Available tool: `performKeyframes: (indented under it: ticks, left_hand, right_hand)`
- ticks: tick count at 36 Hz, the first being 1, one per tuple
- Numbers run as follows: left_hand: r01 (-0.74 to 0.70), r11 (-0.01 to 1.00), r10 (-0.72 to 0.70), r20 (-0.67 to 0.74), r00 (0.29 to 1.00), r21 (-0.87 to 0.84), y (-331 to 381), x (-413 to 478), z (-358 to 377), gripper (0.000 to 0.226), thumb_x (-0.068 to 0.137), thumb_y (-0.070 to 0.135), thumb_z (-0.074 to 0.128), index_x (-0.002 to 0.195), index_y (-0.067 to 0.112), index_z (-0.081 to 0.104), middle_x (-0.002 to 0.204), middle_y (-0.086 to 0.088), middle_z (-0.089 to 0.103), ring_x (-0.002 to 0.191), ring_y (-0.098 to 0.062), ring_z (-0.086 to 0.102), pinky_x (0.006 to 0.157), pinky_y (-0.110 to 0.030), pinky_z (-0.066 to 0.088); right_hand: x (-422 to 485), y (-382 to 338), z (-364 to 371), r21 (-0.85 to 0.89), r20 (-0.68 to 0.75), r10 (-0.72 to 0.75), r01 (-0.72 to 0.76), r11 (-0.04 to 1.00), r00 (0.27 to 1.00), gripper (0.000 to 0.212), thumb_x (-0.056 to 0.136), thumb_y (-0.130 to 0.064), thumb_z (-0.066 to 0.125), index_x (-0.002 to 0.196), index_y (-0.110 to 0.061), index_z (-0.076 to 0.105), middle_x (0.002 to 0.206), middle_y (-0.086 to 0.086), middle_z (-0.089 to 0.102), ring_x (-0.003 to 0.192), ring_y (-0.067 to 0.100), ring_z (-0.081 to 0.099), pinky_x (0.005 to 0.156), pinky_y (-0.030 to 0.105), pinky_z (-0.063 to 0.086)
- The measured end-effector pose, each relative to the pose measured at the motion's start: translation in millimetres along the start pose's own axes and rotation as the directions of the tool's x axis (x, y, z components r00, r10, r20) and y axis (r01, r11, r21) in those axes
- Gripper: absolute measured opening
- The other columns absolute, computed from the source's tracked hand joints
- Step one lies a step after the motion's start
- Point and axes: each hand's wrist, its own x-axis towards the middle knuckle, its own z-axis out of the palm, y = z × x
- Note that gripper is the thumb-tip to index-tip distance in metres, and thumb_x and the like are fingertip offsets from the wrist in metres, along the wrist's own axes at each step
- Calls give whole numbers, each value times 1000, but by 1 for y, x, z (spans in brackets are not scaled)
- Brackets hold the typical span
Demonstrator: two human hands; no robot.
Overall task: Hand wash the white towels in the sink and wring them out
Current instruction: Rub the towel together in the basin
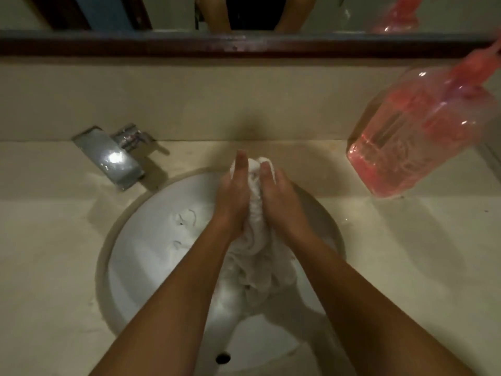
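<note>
White towel pressed between straight-fingered left hand and curled right hand.

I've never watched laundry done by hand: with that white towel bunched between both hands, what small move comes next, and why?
Probably rub the two hands against each other. The left hand presses and the right hand grips a bunched fold of the towel between them, and the rest of it trails into the sink.
</note>
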Motion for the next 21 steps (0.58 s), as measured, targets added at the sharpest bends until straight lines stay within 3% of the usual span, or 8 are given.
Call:
performKeyframes:
  ticks: [2,4,7,9,13,16,19,21]
  left_hand:
    - [-75,996,77,-43,996,37,-20,4,-9,46,105,58,45,96,25,75,84,12,79,83,2,74,77,-18,57]
    - [-140,988,143,-51,988,63,-33,9,-18,41,106,55,47,95,25,73,84,11,76,80,3,72,73,-15,55]
    - [-249,963,259,-89,962,105,-44,16,-31,54,95,62,48,97,14,70,85,5,72,74,3,68,68,-15,52]
    - [-272,957,282,-101,954,99,-50,21,-36,64,92,66,47,103,9,72,92,0,75,83,-3,72,72,-19,56]
    - [-269,958,274,-36,961,101,-66,28,-36,78,96,74,41,121,8,73,110,-7,78,104,-18,75,91,-33,63]
    - [-297,946,304,-38,952,127,-74,26,-34,82,95,78,33,126,13,72,114,-3,77,108,-14,73,92,-26,60]
    - [-354,918,361,-9,932,177,-73,26,-32,83,93,79,31,121,14,73,112,-2,77,107,-12,72,97,-33,58]
    - [-388,892,396,14,918,231,-72,26,-33,84,97,82,27,120,16,74,111,-2,77,106,-14,72,97,-37,58]
  right_hand:
    - [2,20,10,-49,76,-7,11,999,997,51,111,-55,39,144,-22,59,142,3,65,130,20,61,111,37,46]
    - [8,33,13,-33,76,-5,8,999,997,41,113,-47,42,126,-18,67,121,2,73,112,16,69,97,35,52]
    - [16,40,13,151,19,48,-50,987,999,36,114,-41,46,112,-16,72,105,1,78,98,14,75,84,34,60]
    - [13,40,19,266,10,37,-38,963,999,36,114,-39,47,112,-17,74,103,-1,80,94,10,77,80,28,62]
    - [10,49,42,224,-55,-13,25,974,998,34,113,-44,47,106,-22,73,100,-3,79,93,12,76,89,41,63]
    - [15,48,48,124,-69,-96,104,987,993,37,114,-44,41,117,-23,71,108,-7,75,99,5,71,93,35,58]
    - [14,44,48,40,-71,-150,153,987,986,40,115,-46,35,129,-23,65,119,-7,69,105,4,65,93,28,52]
    - [12,45,49,1,-79,-167,168,986,983,39,115,-48,32,131,-26,61,124,-5,66,112,12,63,100,34,50]
